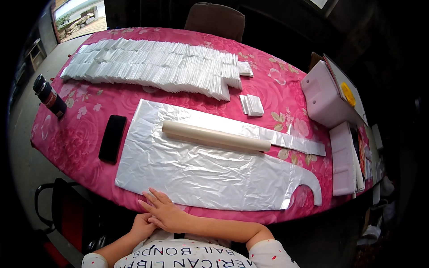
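A stack of flat white plastic carrier bags (214, 183), with long handles toward the right, lies before me. A beige cardboard tube (214, 136) rests lengthwise across it. At the near-left edge of the bags is my right hand (169, 213), its fingers spread and nothing visible in them. My left hand (143, 227) is tucked against it, fingers curled and partly hidden under the right hand; whatever they hold, if anything, cannot be made out. Beyond the bags, tightly packed rows of small folded white packets (152, 64) fill the far left, with a few more packets (252, 106) set apart.
A pink floral tablecloth (76, 143) covers the table. A black phone (112, 138) and a dark bottle (50, 96) are on the left. White foam boxes (328, 94) stand at the right, a yellow tape roll (348, 94) by them. A chair (215, 20) is behind the table.
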The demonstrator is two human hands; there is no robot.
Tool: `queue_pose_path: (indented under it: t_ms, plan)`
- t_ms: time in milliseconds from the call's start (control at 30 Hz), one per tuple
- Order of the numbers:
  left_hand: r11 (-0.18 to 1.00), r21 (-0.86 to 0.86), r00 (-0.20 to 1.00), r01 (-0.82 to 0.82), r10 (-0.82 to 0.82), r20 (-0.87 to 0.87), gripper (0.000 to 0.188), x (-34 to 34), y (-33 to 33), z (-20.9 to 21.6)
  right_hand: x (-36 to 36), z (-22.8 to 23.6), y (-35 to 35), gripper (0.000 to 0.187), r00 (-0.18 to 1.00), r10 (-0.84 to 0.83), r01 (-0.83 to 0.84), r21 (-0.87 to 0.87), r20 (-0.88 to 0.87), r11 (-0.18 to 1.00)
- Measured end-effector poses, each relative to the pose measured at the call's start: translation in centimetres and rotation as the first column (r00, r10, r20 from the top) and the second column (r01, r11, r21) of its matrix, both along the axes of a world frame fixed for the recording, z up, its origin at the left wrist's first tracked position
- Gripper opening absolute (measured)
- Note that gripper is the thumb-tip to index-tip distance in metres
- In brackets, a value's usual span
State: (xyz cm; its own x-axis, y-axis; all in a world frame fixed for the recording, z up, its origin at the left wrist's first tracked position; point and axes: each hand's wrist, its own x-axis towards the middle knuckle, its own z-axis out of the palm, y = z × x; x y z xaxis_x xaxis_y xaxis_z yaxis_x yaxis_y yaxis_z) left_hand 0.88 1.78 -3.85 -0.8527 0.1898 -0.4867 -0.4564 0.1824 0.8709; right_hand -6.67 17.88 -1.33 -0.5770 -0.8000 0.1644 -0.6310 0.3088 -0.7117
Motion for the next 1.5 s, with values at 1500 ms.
queue_pose_path:
  t_ms: [1500]
  plan:
    - [0.799,-0.573,0.479,0.185,-0.582,-0.657,0.078,-12.7,14.4,3.3,0.1,1.2,23.8,0.047,0.81,-0.563,0.586,0.201,-0.163,0.785]
